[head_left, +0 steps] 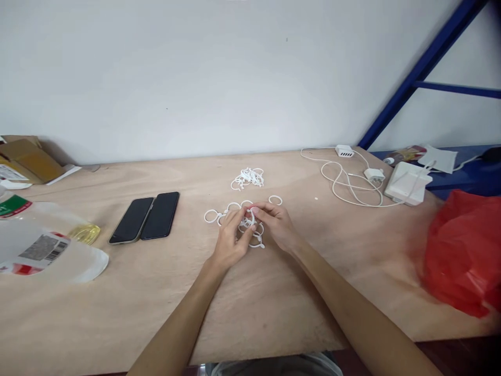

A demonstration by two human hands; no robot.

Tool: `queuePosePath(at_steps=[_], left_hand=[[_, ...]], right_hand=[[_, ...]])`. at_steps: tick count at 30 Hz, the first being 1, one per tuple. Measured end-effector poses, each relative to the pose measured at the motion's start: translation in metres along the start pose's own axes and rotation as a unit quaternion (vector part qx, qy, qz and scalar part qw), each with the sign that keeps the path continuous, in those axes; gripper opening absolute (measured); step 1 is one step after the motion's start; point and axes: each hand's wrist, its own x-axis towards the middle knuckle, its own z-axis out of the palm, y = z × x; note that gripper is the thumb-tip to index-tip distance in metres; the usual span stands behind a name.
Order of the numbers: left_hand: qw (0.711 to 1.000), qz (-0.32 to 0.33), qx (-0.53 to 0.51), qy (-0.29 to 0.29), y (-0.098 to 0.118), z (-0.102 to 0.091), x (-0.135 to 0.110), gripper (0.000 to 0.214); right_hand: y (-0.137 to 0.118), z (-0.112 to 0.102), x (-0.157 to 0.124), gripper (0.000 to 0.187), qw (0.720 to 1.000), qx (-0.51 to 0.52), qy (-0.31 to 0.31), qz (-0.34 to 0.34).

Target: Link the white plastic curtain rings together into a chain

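Both hands meet over a scatter of small white plastic rings (213,215) in the middle of a wooden table (250,303). My left hand (230,237) and my right hand (276,223) pinch one white ring (250,218) between their fingertips. More loose rings lie under and around the fingers, and one ring (275,200) sits apart just beyond my right hand. A small heap of joined white rings (248,178) lies farther back toward the wall.
Two black phones (145,216) lie side by side to the left. A clear plastic bottle (47,245) lies on its side at far left, cardboard (27,159) behind it. White chargers and cables (360,180) sit back right, a red plastic bag (465,253) at right.
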Motion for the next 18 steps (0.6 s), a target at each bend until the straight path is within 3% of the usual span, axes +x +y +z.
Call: queuePosePath(at_steps=[8, 11, 13, 15, 18], left_hand=[[1.000, -0.004, 0.000, -0.022, 0.001, -0.001, 0.000, 0.033], [1.000, -0.013, -0.002, -0.005, -0.001, 0.000, 0.001, 0.035], [1.000, -0.015, 0.007, 0.017, -0.004, 0.000, 0.001, 0.041], [0.999, -0.015, 0.035, 0.026, -0.006, 0.000, 0.001, 0.048], [0.995, -0.024, 0.092, 0.027, -0.006, 0.000, 0.001, 0.057]], right_hand=[[0.004, 0.003, -0.002, 0.026, 0.992, -0.098, 0.053, -0.054], [0.003, 0.000, 0.003, 0.027, 0.994, -0.102, 0.028, -0.038], [0.003, -0.005, 0.015, 0.029, 0.994, -0.106, 0.017, -0.022], [0.003, -0.011, 0.033, 0.031, 0.989, -0.137, 0.043, -0.020], [0.005, -0.014, 0.065, 0.032, 0.956, -0.276, 0.094, -0.033]])
